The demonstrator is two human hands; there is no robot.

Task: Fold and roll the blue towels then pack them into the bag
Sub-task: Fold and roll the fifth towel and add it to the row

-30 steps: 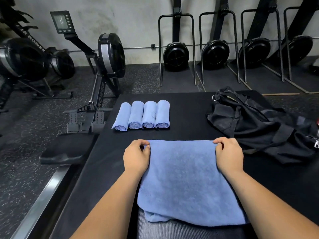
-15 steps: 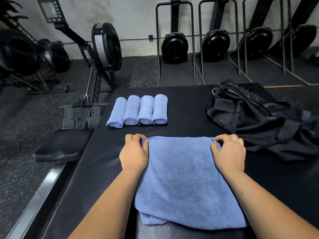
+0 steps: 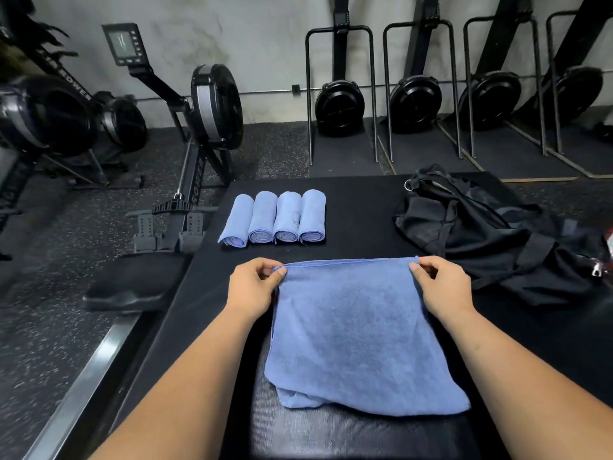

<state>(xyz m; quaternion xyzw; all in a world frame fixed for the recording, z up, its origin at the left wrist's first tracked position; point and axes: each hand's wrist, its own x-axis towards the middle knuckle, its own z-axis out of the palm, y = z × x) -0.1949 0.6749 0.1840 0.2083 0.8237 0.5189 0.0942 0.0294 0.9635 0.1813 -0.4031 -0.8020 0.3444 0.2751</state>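
The light is dim, cool and diffuse. It is brightest on the pale wall [image 3: 258,34] at the back and on the blue towel [image 3: 358,333], whose nap reads sharply mid-frame, while the black table top [image 3: 358,224] and the black bag [image 3: 464,234] sink into near-uniform darkness with little fold detail. Shadows are soft and shallow, with a faint one under the towel's near edge, and a dull sheen runs along the metal rail [image 3: 96,363] at lower left. Wide-angle distortion makes the stored rowing machines [image 3: 414,101] lean outward toward the top right, and the rower [image 3: 39,111] at the left edge looks smeared and soft.
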